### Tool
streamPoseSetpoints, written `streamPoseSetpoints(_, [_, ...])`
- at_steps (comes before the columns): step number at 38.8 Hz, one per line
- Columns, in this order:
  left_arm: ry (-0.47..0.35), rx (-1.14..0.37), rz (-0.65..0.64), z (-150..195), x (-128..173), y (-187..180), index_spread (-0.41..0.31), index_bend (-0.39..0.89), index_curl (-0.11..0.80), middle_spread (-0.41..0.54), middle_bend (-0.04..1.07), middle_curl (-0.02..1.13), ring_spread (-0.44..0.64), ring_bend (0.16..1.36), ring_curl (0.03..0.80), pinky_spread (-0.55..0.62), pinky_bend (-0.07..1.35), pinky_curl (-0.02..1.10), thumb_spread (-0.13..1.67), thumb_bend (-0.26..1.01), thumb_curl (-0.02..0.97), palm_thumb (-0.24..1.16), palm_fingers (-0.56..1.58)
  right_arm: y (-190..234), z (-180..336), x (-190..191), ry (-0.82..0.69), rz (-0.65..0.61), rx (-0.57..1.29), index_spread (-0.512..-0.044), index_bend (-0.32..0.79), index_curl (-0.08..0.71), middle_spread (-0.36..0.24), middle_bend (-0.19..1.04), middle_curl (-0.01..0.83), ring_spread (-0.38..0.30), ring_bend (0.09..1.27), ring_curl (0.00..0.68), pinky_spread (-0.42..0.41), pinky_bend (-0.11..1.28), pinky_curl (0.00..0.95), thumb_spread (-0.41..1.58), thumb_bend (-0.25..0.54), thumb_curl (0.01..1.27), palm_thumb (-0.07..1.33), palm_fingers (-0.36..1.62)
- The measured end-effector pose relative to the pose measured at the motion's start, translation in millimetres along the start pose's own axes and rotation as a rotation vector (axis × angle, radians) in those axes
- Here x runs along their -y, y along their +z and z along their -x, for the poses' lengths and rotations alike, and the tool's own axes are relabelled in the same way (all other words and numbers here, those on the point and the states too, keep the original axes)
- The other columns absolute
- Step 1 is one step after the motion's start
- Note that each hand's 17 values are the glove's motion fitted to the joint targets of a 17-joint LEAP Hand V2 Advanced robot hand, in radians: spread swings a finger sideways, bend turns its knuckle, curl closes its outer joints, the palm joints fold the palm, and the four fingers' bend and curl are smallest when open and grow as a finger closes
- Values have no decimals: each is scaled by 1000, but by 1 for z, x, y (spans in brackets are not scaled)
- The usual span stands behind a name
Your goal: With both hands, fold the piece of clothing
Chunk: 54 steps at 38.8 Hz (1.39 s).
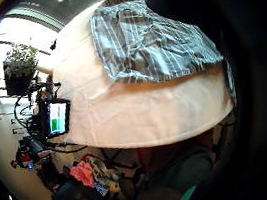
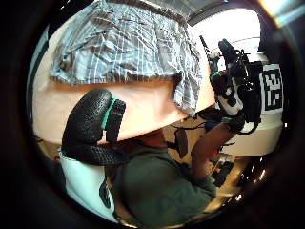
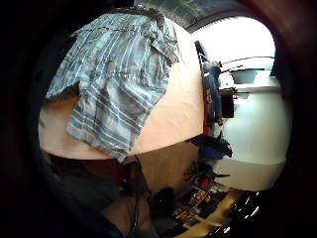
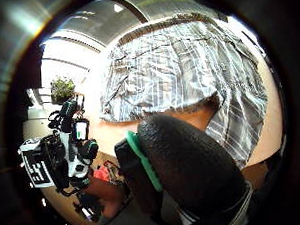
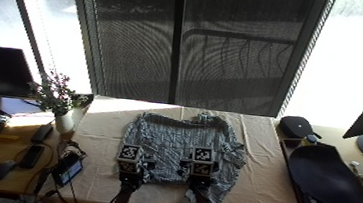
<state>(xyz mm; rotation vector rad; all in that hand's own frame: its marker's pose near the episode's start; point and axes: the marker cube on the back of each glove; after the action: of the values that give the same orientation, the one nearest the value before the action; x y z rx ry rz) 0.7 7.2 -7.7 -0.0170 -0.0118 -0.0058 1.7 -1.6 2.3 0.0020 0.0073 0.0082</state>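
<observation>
Clearly the shirt (image 5: 180,149) is a light, limp thing: thin woven cloth that will sag and crease wherever it is lifted, not slippery on the table cover, and in no way fragile. A sensible hold would be at its near hem or at the side seams, one hand to each side, so the cloth stays taut between them. It is a short-sleeved shirt in grey with pale stripes crossing into checks, spread roughly flat on the cream-covered table (image 5: 253,189), collar at the far side, a good many wrinkles across it, and its near right corner hanging over the near table edge. The left hand (image 5: 129,169) and right hand (image 5: 200,176) sit over the near part of the shirt, left and right of its middle; whether their fingers grip cloth cannot be told
</observation>
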Motion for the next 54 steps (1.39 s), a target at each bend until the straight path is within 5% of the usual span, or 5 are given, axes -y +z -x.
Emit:
streamPoseSetpoints(7, [-2, -12, 2, 1, 0, -1, -89, 123, 86, -52, 239, 169, 106, 457, 171, 186, 459, 151, 785, 199, 116, 356, 437, 5, -5, 2, 24, -15, -10, -336, 162, 105, -63, 177, 84, 85, 189, 53, 200, 574, 201, 781, 79, 70, 170, 129])
streamPoseSetpoints(16, [-6, -20, 58, 1, -3, 1, -107, 130, 142, -59, 235, 240, 132, 484, 215, 238, 491, 190, 1019, 158, 169, 376, 399, 4, -4, 3, 10, -18, -9, -406, 162, 163, -73, 181, 142, 116, 202, 91, 236, 603, 251, 1019, 53, 123, 198, 97])
streamPoseSetpoints(34, [5, -9, 19, 2, 0, -7, -121, 132, 212, -63, 219, 317, 144, 506, 256, 281, 515, 227, 1135, 60, 244, 409, 364, -6, -23, 2, -2, 15, -20, -428, 156, 233, -57, 170, 208, 134, 228, 155, 250, 631, 302, 1134, -18, 196, 225, 74])
streamPoseSetpoints(47, [40, 2, 140, 10, 40, 95, -103, 105, 225, -32, 192, 347, 169, 520, 275, 270, 566, 259, 1071, -22, 288, 419, 311, 93, -66, 36, 41, 202, -25, -413, 98, 208, -27, 181, 240, 158, 308, 206, 238, 729, 345, 994, -16, 255, 274, 23])
streamPoseSetpoints(54, [38, -13, 200, 20, 20, 87, -84, 121, 229, -2, 190, 353, 188, 539, 284, 268, 594, 272, 1046, -31, 299, 403, 291, 104, -45, 46, -70, 137, 95, -400, 117, 201, -11, 178, 251, 163, 355, 227, 229, 762, 354, 961, -5, 287, 353, 23])
